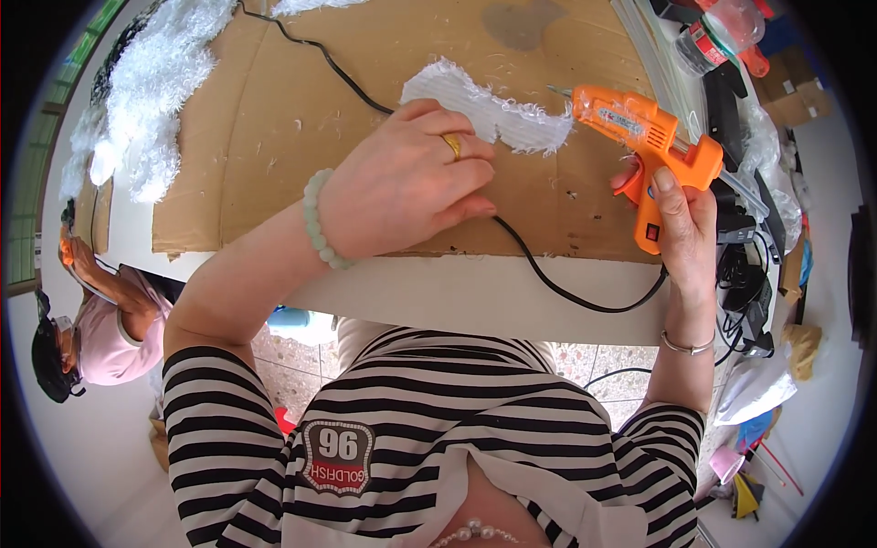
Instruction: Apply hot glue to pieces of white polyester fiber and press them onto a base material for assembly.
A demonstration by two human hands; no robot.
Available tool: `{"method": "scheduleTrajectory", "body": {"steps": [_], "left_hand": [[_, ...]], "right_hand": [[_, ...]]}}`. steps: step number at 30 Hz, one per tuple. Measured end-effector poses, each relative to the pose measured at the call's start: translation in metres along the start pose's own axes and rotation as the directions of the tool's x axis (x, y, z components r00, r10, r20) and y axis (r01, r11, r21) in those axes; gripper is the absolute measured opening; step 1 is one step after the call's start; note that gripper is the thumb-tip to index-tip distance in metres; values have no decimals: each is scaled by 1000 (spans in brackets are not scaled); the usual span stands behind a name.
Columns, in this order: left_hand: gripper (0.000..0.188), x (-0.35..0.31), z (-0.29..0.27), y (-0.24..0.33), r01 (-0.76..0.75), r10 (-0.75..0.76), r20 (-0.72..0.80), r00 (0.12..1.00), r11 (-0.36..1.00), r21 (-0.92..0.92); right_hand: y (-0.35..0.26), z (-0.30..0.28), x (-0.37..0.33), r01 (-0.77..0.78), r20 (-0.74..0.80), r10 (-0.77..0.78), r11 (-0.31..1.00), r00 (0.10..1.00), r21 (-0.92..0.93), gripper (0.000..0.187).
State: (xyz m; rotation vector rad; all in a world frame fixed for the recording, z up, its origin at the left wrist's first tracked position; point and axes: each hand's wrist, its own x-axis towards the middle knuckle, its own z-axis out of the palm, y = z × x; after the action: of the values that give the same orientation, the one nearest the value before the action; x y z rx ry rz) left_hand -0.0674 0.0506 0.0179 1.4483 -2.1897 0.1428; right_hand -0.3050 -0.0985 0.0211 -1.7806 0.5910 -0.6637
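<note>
My right hand is closed around the handle of an orange glue gun, with fingers at its red trigger. The gun's metal nozzle points left, above the right end of a white shaggy fabric piece. A clear glue stick sticks out of the gun's back. My left hand, wearing a ring and a bead bracelet, is over the cardboard by the fabric's lower left edge. Its fingers are bent together, and anything they hold is hidden. A black cord passes beneath this hand and runs towards the gun handle.
Brown cardboard covers much of the white table. White fluffy material lies at the far left. Clear glue sticks, a plastic jar and tangled black cables are at the right. Another person works at the left.
</note>
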Motion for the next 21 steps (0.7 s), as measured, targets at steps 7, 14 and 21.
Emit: {"method": "scheduleTrajectory", "body": {"steps": [7, 14, 21], "left_hand": [[25, 11, 15, 2, -56, 52, 67, 996, 996, 74], [22, 17, 11, 3, -28, 24, 63, 998, 997, 74], [13, 33, 18, -22, 81, -65, -144, 987, 992, 102]], "right_hand": [[-1, -1, -2, 6, 0, -6, 1000, 1000, 12, 48], [-3, -4, -1, -45, 40, 41, 994, 998, 100, 47], [-17, 15, 15, -103, -50, 131, 920, 990, 378, 44]]}}
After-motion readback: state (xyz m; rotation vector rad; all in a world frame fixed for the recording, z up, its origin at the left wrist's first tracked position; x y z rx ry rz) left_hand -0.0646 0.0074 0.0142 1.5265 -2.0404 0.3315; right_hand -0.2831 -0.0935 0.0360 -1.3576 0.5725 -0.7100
